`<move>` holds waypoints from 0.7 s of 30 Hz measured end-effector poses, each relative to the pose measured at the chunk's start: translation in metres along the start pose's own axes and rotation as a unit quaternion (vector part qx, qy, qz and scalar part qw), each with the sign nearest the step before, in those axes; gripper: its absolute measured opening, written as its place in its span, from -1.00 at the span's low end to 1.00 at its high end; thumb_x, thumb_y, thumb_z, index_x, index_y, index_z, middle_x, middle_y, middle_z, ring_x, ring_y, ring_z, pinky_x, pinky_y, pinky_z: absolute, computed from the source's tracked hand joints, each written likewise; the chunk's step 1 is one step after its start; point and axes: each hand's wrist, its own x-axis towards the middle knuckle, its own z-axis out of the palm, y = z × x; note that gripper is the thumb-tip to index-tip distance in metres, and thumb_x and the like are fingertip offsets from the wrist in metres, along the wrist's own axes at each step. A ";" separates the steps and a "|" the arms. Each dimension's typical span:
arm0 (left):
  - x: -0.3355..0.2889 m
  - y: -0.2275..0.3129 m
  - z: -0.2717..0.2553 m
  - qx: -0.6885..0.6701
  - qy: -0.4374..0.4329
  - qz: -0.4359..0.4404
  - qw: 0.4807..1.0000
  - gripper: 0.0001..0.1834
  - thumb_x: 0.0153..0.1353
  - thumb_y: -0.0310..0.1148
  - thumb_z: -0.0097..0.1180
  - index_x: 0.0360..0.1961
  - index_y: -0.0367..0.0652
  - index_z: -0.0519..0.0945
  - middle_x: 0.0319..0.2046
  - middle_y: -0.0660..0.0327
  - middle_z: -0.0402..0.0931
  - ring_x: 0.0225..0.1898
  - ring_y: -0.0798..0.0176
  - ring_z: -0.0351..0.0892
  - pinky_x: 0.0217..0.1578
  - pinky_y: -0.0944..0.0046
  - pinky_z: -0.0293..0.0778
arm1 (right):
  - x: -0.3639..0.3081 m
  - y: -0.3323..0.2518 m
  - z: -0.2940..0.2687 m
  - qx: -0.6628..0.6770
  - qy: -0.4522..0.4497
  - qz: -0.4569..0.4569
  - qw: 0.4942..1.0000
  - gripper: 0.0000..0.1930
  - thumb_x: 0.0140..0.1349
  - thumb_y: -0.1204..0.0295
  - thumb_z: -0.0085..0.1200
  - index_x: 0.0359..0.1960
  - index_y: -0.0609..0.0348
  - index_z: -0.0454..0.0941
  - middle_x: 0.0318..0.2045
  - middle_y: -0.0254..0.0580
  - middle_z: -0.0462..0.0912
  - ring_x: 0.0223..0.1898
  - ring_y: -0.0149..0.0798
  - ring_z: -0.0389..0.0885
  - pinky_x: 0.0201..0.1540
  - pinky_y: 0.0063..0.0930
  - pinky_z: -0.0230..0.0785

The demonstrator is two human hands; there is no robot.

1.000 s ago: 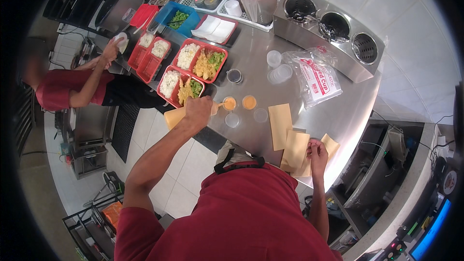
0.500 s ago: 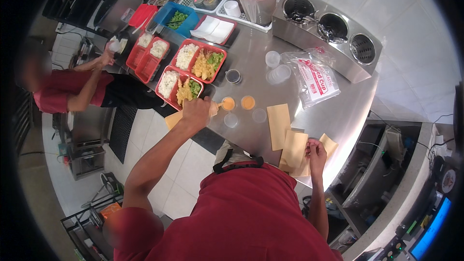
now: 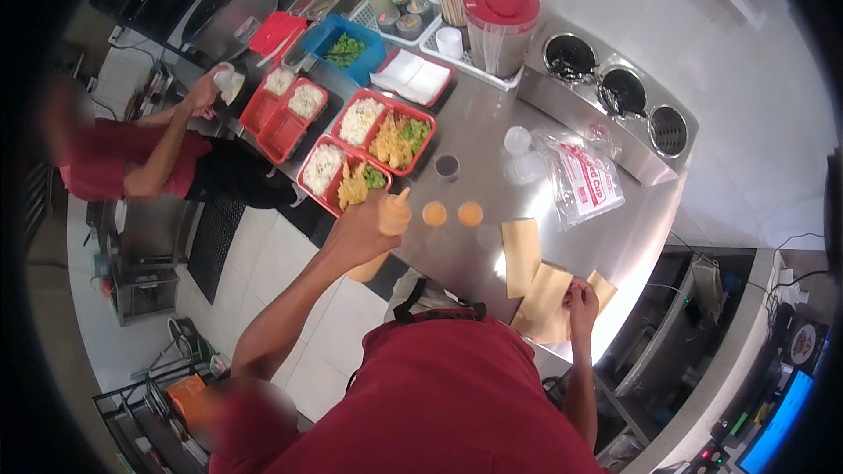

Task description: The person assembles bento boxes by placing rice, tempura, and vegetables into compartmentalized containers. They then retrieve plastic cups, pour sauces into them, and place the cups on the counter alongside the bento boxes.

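My left hand (image 3: 358, 233) is wrapped round a squeeze bottle (image 3: 394, 216) of orange sauce, its nozzle pointing up. To its right stand two small clear cups of orange sauce, a left cup (image 3: 435, 214) and a right cup (image 3: 471, 214); fainter clear cups sit just nearer me. My right hand (image 3: 581, 298), fingers curled together, rests at the edge of a brown paper packet (image 3: 543, 303). Another brown packet (image 3: 522, 256) lies beside it. Whether the fingers pinch paper is hidden. Beyond the bottle is a red tray (image 3: 327, 172) with rice, fried food and greens.
A second filled red tray (image 3: 376, 127) and a red tray with rice (image 3: 283, 132) stand farther back. A dark sauce cup (image 3: 447, 167), a plastic cup bag (image 3: 584, 180) and a steel utensil holder (image 3: 606, 114) are on the steel table (image 3: 479, 136). A co-worker (image 3: 132, 158) stands at left.
My left hand has lifted the squeeze bottle's nozzle away from the left sauce cup and turned it upward. My right hand stays by the packets. The whole view has shifted slightly.
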 end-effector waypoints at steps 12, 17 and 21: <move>0.158 0.009 -0.213 -0.232 0.331 0.212 0.890 -0.14 -0.16 -0.25 0.58 0.15 -0.30 0.40 -0.05 -0.01 0.61 0.02 0.10 0.64 0.07 0.15 0.53 | -0.060 -0.004 0.051 -0.027 0.210 -0.083 0.974 -0.82 0.44 0.44 -0.02 -0.08 0.28 0.55 -0.32 -0.30 0.57 -0.32 -0.45 0.50 -0.27 -0.58 0.34; 0.300 -0.023 -0.245 -0.174 0.425 0.190 0.868 -0.04 -0.25 -0.25 0.60 0.20 -0.30 0.36 -0.02 -0.10 0.60 0.05 -0.05 0.62 0.10 0.08 0.51 | -0.122 0.010 0.079 -0.080 0.383 -0.180 0.902 -0.84 0.45 0.48 -0.06 -0.14 0.33 0.51 -0.28 -0.20 0.55 -0.22 -0.33 0.49 -0.16 -0.44 0.36; 0.397 -0.064 -0.234 -0.140 0.422 0.141 0.884 -0.06 -0.25 -0.32 0.57 0.20 -0.28 0.35 0.01 -0.09 0.57 0.08 -0.04 0.59 0.13 0.07 0.48 | -0.166 0.011 0.106 -0.041 0.459 -0.204 0.864 -0.84 0.46 0.43 -0.04 -0.18 0.28 0.51 -0.28 -0.29 0.53 -0.27 -0.41 0.46 -0.18 -0.53 0.33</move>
